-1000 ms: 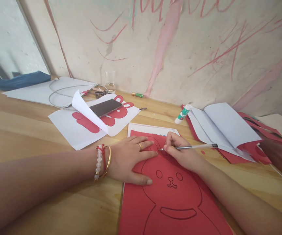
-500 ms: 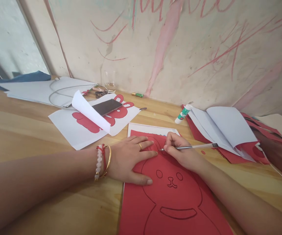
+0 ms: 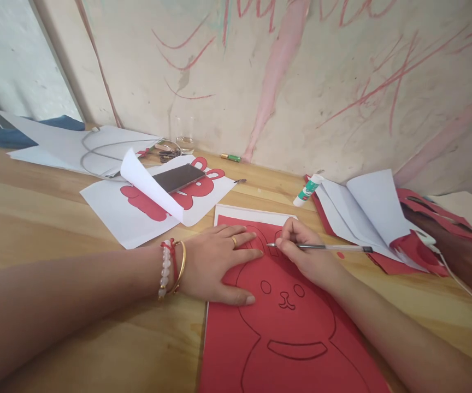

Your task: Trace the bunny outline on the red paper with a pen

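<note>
Okay, so closest to me is the left hand (image 3: 215, 265), lying open and flat with the fingers spread, pressing down on a big red paper sheet (image 3: 289, 349). That sheet sits right in front of me and has a black-lined cartoon animal face (image 3: 285, 300) drawn on it. The right hand (image 3: 307, 256) is closed around a slim clear ballpoint pen (image 3: 326, 247), with the tip low on the red paper just beside the left fingertips, up near the top of the head outline. Tip from me: keep that flat hand close to the pen like this so the sheet can't creep, and hold the pen low and light for a cleaner line. All of this is on a pale wooden desk (image 3: 55, 207). Further out there's a white paper sheet with red cutout shapes (image 3: 113, 218) with a black smartphone (image 3: 178, 178) on it, a white glue stick (image 3: 307, 191) beside an open white paper booklet (image 3: 367, 213), then a small glass (image 3: 184, 136) against a scribbled plaster wall (image 3: 342, 82).
</note>
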The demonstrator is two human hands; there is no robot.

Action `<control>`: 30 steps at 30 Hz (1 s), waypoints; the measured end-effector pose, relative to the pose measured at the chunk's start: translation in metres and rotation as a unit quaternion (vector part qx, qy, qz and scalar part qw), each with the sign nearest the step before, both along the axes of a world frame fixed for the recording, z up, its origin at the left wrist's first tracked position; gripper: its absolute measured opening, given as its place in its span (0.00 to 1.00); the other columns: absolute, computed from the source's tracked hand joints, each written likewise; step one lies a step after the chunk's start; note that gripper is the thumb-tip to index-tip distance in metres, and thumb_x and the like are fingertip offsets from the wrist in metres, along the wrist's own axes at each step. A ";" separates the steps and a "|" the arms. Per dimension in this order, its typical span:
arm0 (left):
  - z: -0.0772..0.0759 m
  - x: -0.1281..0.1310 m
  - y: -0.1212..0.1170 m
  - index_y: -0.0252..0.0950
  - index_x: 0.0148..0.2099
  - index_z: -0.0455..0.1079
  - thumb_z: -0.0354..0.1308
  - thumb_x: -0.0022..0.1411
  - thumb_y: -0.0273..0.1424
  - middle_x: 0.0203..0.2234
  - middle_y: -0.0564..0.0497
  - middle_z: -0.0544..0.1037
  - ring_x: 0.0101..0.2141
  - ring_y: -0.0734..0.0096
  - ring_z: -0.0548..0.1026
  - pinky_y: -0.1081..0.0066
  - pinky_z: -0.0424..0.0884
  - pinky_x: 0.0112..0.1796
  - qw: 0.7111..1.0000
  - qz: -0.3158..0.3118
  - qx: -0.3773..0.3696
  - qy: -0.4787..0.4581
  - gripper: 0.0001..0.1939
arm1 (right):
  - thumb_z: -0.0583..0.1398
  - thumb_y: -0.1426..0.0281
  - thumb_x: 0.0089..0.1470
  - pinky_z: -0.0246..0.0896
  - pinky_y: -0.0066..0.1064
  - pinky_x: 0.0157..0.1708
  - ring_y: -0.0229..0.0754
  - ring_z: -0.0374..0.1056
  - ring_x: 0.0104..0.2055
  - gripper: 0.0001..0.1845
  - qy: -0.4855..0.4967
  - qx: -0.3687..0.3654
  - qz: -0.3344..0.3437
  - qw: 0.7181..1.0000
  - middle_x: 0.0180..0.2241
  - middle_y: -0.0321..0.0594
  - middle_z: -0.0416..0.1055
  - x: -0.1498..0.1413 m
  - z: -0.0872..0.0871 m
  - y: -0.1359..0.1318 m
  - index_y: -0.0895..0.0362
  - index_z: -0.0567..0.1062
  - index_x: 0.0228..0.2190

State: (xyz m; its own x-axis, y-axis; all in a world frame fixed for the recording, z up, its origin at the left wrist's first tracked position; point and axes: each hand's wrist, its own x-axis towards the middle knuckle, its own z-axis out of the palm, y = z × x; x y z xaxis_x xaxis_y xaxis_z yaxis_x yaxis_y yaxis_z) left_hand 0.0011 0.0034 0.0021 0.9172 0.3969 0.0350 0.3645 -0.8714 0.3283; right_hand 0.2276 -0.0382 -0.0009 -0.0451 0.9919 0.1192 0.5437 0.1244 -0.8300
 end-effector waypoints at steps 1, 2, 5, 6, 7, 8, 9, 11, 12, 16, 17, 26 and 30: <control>-0.001 0.000 0.000 0.38 0.65 0.57 0.52 0.58 0.56 0.65 0.39 0.53 0.63 0.41 0.52 0.44 0.53 0.58 1.000 0.001 0.000 -0.003 0.40 | 0.56 0.72 0.52 0.47 0.27 0.22 0.33 0.49 0.21 0.11 -0.006 0.000 0.003 1.000 0.19 0.28 0.54 0.000 0.000 0.000 0.53 0.58 0.22; -0.001 0.000 0.000 0.38 0.65 0.58 0.52 0.58 0.56 0.65 0.39 0.53 0.63 0.41 0.52 0.44 0.53 0.58 1.000 0.002 0.000 -0.005 0.40 | 0.56 0.72 0.52 0.47 0.27 0.22 0.34 0.49 0.22 0.11 -0.011 -0.001 0.007 1.000 0.20 0.28 0.54 0.000 -0.001 0.001 0.53 0.58 0.22; -0.002 0.000 0.000 0.38 0.65 0.57 0.52 0.58 0.56 0.65 0.39 0.53 0.63 0.42 0.52 0.44 0.52 0.58 1.000 0.001 0.001 -0.005 0.40 | 0.55 0.72 0.52 0.49 0.27 0.24 0.35 0.50 0.23 0.11 -0.020 0.004 0.018 1.000 0.21 0.29 0.54 0.002 -0.002 0.001 0.53 0.57 0.23; -0.002 0.000 0.000 0.38 0.65 0.57 0.52 0.58 0.56 0.65 0.39 0.53 0.63 0.41 0.52 0.44 0.52 0.58 1.000 0.000 0.000 -0.004 0.40 | 0.55 0.72 0.53 0.49 0.28 0.24 0.35 0.51 0.24 0.10 -0.021 0.006 0.021 1.000 0.22 0.29 0.55 0.002 -0.003 0.001 0.53 0.57 0.23; -0.002 0.000 0.000 0.38 0.65 0.57 0.52 0.58 0.56 0.65 0.39 0.53 0.63 0.41 0.52 0.44 0.52 0.59 1.000 0.000 -0.001 -0.004 0.40 | 0.55 0.72 0.53 0.50 0.28 0.25 0.35 0.51 0.24 0.10 -0.020 0.007 0.022 1.000 0.22 0.29 0.55 0.002 -0.004 0.001 0.53 0.57 0.23; -0.002 0.000 0.000 0.38 0.65 0.57 0.52 0.58 0.56 0.65 0.39 0.53 0.63 0.41 0.52 0.44 0.52 0.59 1.000 0.000 -0.002 -0.003 0.40 | 0.55 0.72 0.53 0.50 0.28 0.25 0.35 0.51 0.24 0.10 -0.019 0.006 0.023 1.000 0.22 0.29 0.55 0.003 -0.004 0.001 0.53 0.58 0.23; -0.002 0.000 0.000 0.38 0.65 0.57 0.52 0.58 0.56 0.65 0.39 0.53 0.63 0.41 0.51 0.44 0.52 0.59 1.000 0.000 -0.002 -0.002 0.40 | 0.55 0.72 0.53 0.50 0.28 0.25 0.35 0.51 0.25 0.10 -0.019 0.004 0.023 1.000 0.22 0.29 0.56 0.003 -0.005 0.001 0.53 0.58 0.23; -0.002 -0.001 0.000 0.38 0.65 0.57 0.52 0.58 0.56 0.65 0.39 0.53 0.63 0.41 0.51 0.44 0.52 0.59 1.000 -0.001 0.001 -0.001 0.40 | 0.55 0.71 0.53 0.48 0.28 0.24 0.35 0.50 0.24 0.10 -0.020 -0.003 0.021 1.000 0.22 0.29 0.56 0.002 -0.005 0.001 0.53 0.58 0.24; -0.001 -0.001 0.000 0.38 0.66 0.57 0.52 0.58 0.56 0.65 0.39 0.53 0.63 0.42 0.51 0.44 0.52 0.59 1.000 -0.002 0.002 0.000 0.40 | 0.55 0.71 0.53 0.48 0.28 0.24 0.35 0.50 0.24 0.10 -0.023 -0.005 0.020 1.000 0.22 0.29 0.55 0.002 -0.005 0.001 0.53 0.58 0.24; 0.000 0.000 -0.001 0.39 0.66 0.56 0.52 0.58 0.56 0.65 0.39 0.53 0.64 0.44 0.51 0.46 0.52 0.59 1.000 0.001 0.006 0.011 0.41 | 0.55 0.71 0.52 0.46 0.27 0.23 0.35 0.49 0.23 0.10 -0.037 -0.011 0.020 0.999 0.21 0.28 0.54 0.001 -0.004 0.002 0.53 0.58 0.23; 0.001 0.000 -0.001 0.39 0.66 0.56 0.51 0.58 0.56 0.65 0.39 0.53 0.64 0.44 0.51 0.46 0.52 0.59 1.000 0.001 0.005 0.013 0.41 | 0.55 0.71 0.52 0.46 0.27 0.23 0.35 0.49 0.23 0.10 -0.040 -0.010 0.021 0.999 0.21 0.28 0.54 0.001 -0.004 0.002 0.53 0.58 0.23; -0.002 0.000 0.001 0.39 0.66 0.56 0.52 0.58 0.56 0.65 0.40 0.52 0.64 0.43 0.51 0.46 0.52 0.59 1.000 -0.003 0.005 0.010 0.41 | 0.55 0.72 0.53 0.48 0.28 0.23 0.36 0.51 0.24 0.11 -0.055 -0.004 0.033 0.998 0.21 0.30 0.55 0.005 -0.005 0.001 0.53 0.58 0.23; -0.002 0.000 0.001 0.38 0.66 0.56 0.52 0.58 0.57 0.65 0.39 0.53 0.63 0.42 0.51 0.45 0.52 0.59 1.000 -0.005 0.005 0.005 0.41 | 0.55 0.72 0.53 0.48 0.28 0.23 0.35 0.50 0.23 0.10 -0.048 -0.014 0.039 0.998 0.22 0.29 0.55 0.006 -0.005 0.001 0.53 0.58 0.23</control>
State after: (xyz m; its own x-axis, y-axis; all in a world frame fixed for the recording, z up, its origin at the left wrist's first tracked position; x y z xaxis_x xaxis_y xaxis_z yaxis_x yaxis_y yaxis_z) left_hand 0.0009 0.0041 0.0003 0.9218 0.3867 0.0296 0.3583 -0.8783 0.3166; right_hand 0.2337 -0.0369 -0.0060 -0.1312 0.9880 0.0821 0.6098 0.1457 -0.7790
